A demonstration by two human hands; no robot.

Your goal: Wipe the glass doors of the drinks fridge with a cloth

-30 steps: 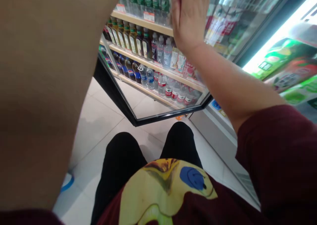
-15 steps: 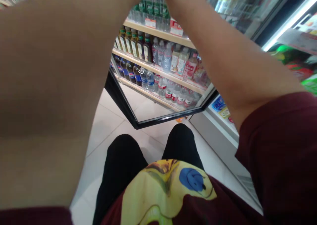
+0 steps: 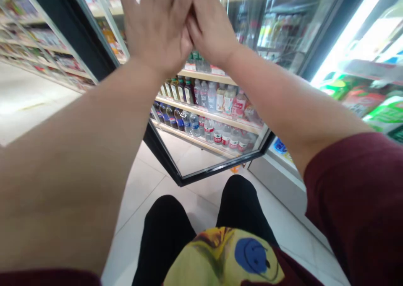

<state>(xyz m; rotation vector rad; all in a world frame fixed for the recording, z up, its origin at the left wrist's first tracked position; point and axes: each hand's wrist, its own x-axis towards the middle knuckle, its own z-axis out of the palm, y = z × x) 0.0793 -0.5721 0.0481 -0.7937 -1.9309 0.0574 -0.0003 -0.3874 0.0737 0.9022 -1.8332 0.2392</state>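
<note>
1. Pale floor tiles (image 3: 141, 185) and stocked shelves (image 3: 47, 47) suggest a shop, with a lit fridge (image 3: 283, 189) along the right.
2. One glass door (image 3: 220, 168) stands swung out from that fridge, right in front of the person, probably so that its pane is within easy reach.
3. Bottles (image 3: 209, 133) show through the glass in rows, labels mostly outward, likely so shoppers can read them.
4. Left hand (image 3: 154, 34) is raised before the pane, its back to the camera and fingers spread; nothing shows in its grasp. It looks laid flat, perhaps to press evenly, though contact with the glass is unclear.
5. Right hand (image 3: 215, 32) meets the left, fingers pointing up and partly cut off by the top edge; whether it grips anything I cannot tell.
6. Both arms stretch upward, apparently because the spot they reach is high.
</note>
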